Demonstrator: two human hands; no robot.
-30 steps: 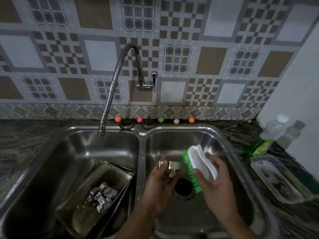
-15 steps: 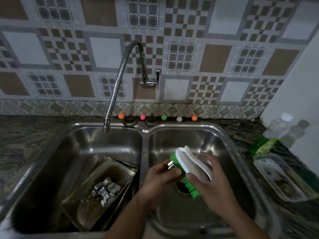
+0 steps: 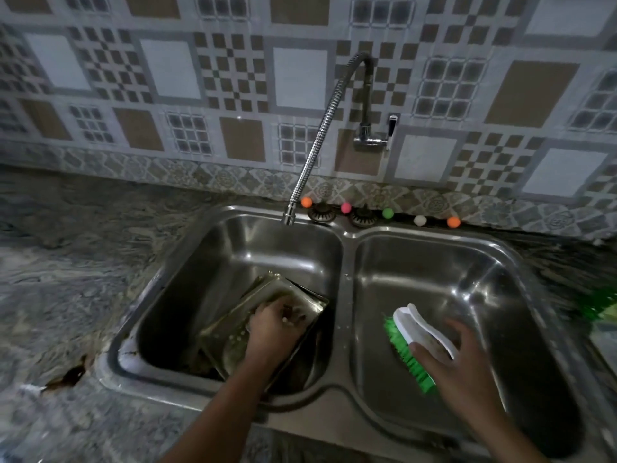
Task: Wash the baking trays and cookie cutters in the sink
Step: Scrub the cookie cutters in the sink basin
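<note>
A metal baking tray [image 3: 223, 335] leans tilted in the left basin, with a second tray edge [image 3: 314, 297] behind it. My left hand [image 3: 272, 327] reaches into that tray, fingers curled down on a small metal cookie cutter [image 3: 291, 316]. The hand hides the other cutters. Over the right basin, my right hand [image 3: 465, 365] holds a scrub brush [image 3: 412, 330] with a white handle and green bristles, bristles facing left and down.
The double steel sink [image 3: 347, 289] is set in a dark stone counter. A flexible faucet [image 3: 319, 145] ends over the left basin's back edge. Several small coloured balls [image 3: 387, 213] line the back rim. A blurred green bottle [image 3: 601, 305] stands at the far right.
My left hand carried the cookie cutter from the brush in the right basin over to the tray in the left basin. The brush stayed in my right hand. The view swung left.
</note>
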